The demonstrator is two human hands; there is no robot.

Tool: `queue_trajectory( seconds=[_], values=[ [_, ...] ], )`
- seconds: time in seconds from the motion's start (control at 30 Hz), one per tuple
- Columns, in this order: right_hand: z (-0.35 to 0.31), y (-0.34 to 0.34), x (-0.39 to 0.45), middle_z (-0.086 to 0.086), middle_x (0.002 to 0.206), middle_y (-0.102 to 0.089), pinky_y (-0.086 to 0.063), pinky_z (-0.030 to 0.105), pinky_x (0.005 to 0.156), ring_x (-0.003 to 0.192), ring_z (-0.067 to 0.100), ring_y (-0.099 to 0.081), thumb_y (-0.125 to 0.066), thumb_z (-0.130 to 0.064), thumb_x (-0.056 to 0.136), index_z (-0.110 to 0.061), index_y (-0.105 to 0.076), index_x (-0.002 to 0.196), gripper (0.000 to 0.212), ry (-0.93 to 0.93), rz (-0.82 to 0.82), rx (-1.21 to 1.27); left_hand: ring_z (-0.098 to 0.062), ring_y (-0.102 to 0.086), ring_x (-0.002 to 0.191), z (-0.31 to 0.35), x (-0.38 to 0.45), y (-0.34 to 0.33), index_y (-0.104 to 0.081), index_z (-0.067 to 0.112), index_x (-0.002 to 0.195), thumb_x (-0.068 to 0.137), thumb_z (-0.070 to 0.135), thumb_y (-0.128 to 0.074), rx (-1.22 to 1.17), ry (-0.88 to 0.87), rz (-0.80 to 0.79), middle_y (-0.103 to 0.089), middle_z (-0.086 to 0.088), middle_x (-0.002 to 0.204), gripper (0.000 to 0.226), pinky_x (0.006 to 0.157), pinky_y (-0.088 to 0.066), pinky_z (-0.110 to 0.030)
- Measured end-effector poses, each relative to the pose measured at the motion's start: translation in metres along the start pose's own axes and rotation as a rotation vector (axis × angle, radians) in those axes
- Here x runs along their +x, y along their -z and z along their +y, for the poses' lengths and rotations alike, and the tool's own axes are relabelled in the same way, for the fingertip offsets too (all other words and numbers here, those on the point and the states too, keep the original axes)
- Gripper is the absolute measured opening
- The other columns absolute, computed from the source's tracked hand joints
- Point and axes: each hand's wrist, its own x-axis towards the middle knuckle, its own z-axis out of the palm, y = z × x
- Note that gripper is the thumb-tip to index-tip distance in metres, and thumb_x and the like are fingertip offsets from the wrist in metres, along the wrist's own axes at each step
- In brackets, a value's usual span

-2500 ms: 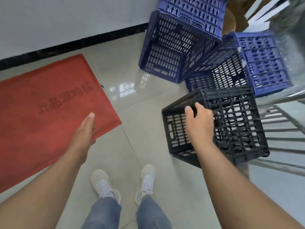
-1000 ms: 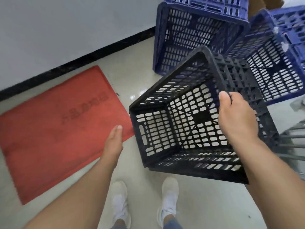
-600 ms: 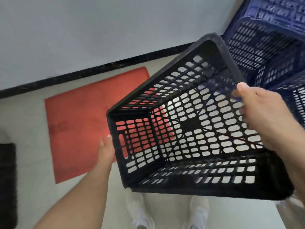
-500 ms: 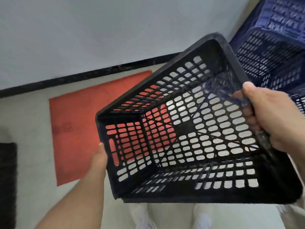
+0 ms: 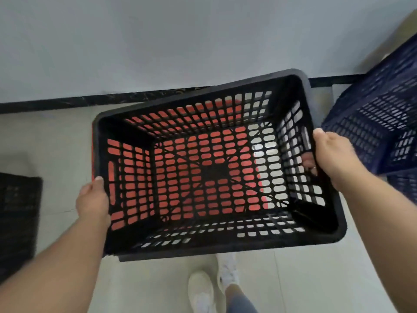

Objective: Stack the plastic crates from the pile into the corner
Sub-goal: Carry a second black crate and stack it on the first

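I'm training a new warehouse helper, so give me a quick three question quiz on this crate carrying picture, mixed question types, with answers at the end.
1. True or false: both hands grip the black crate.
2. What red thing shows through the crate's holes?
3. The blue crates lie on which side of the carried crate: A) the person's left, B) the person's right?

Key
1. True: left hand and right hand hold opposite short ends.
2. The red mat on the floor below.
3. B.

Blue crates (image 5: 381, 123) crowd right; dark crate (image 5: 18, 213) left.
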Motion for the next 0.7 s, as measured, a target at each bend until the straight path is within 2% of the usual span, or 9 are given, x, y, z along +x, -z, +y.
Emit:
queue_trajectory(
  seconds=[0.1,0.17,0.23,0.3,0.37,0.43,0.5,0.57,0.7],
  values=[
    [0.004,-0.034,0.034,0.024,0.085,-0.066,-0.044,0.039,0.056,0.070,0.032,-0.059,-0.034,-0.031,0.092,-0.002,-0.061,0.100,0.041,-0.055,-0.018,-0.004,-0.028,-0.058,0.088,0.012,0.018,-0.002,-0.059,0.008,0.118,0.093,0.037,-0.045,0.005,0.031,0.056,-0.059,-0.010,0.096,0.041,0.074,-0.046,-0.036],
    [0.012,-0.056,0.057,0.025,0.092,-0.068,-0.051,0.048,0.070,0.078,0.037,-0.062,-0.032,-0.039,0.085,-0.003,-0.061,0.098,0.049,-0.069,-0.040,-0.032,-0.026,-0.057,0.086,0.019,0.031,-0.005,-0.060,0.009,0.118,0.092,0.037,-0.047,-0.008,0.052,0.078,-0.060,-0.010,0.098,0.041,0.078,-0.046,-0.037],
    [0.020,-0.077,0.077,0.025,0.096,-0.067,-0.052,0.053,0.083,0.089,0.041,-0.064,-0.031,-0.041,0.082,-0.006,-0.060,0.097,0.047,-0.076,-0.069,-0.066,-0.024,-0.057,0.088,0.025,0.045,-0.009,-0.061,0.009,0.117,0.090,0.036,-0.051,-0.017,0.047,0.103,-0.061,-0.010,0.101,0.040,0.084,-0.048,-0.038],
    [0.021,-0.097,0.086,0.023,0.098,-0.066,-0.052,0.054,0.083,0.091,0.041,-0.063,-0.034,-0.032,0.090,-0.009,-0.057,0.102,0.035,-0.071,-0.082,-0.081,-0.023,-0.058,0.086,0.028,0.059,-0.016,-0.061,0.010,0.115,0.090,0.035,-0.053,-0.017,0.041,0.110,-0.062,-0.009,0.097,0.036,0.084,-0.050,-0.037],
    [0.018,-0.117,0.093,0.021,0.099,-0.065,-0.053,0.052,0.082,0.091,0.038,-0.063,-0.035,-0.024,0.095,-0.010,-0.054,0.107,0.027,-0.066,-0.098,-0.113,-0.021,-0.057,0.076,0.030,0.076,-0.025,-0.060,0.011,0.108,0.092,0.032,-0.053,-0.038,0.033,0.098,-0.059,-0.006,0.082,0.027,0.072,-0.050,-0.036],
    [0.020,-0.135,0.106,0.020,0.093,-0.063,-0.054,0.042,0.075,0.084,0.036,-0.062,-0.035,-0.016,0.096,-0.007,-0.053,0.109,0.024,-0.054,-0.126,-0.134,-0.022,-0.058,0.079,0.029,0.091,-0.035,-0.060,0.013,0.112,0.092,0.030,-0.052,-0.043,0.023,0.109,-0.057,-0.003,0.077,0.027,0.075,-0.050,-0.036],
    [0.022,-0.152,0.118,0.018,0.085,-0.059,-0.053,0.032,0.063,0.072,0.031,-0.057,-0.035,-0.008,0.096,-0.003,-0.053,0.107,0.021,-0.040,-0.176,-0.134,-0.021,-0.058,0.078,0.024,0.108,-0.043,-0.060,0.015,0.111,0.093,0.030,-0.051,-0.032,0.016,0.132,-0.060,-0.006,0.086,0.025,0.077,-0.050,-0.035],
    [0.025,-0.167,0.131,0.018,0.087,-0.060,-0.052,0.037,0.067,0.070,0.027,-0.056,-0.035,-0.011,0.095,-0.002,-0.055,0.111,0.027,-0.048,-0.152,-0.137,-0.018,-0.056,0.069,0.022,0.127,-0.053,-0.060,0.014,0.109,0.094,0.028,-0.049,-0.002,0.014,0.106,-0.060,-0.008,0.090,0.023,0.071,-0.048,-0.032],
    [0.029,-0.191,0.142,0.015,0.090,-0.062,-0.052,0.040,0.076,0.075,0.026,-0.060,-0.032,-0.021,0.098,-0.009,-0.055,0.112,0.029,-0.021,-0.161,-0.144,-0.027,-0.060,0.088,0.007,0.169,-0.055,-0.059,0.009,0.116,0.093,0.027,-0.042,0.150,-0.003,0.008,-0.064,-0.015,0.106,0.034,0.081,-0.052,-0.038]
  ],
)
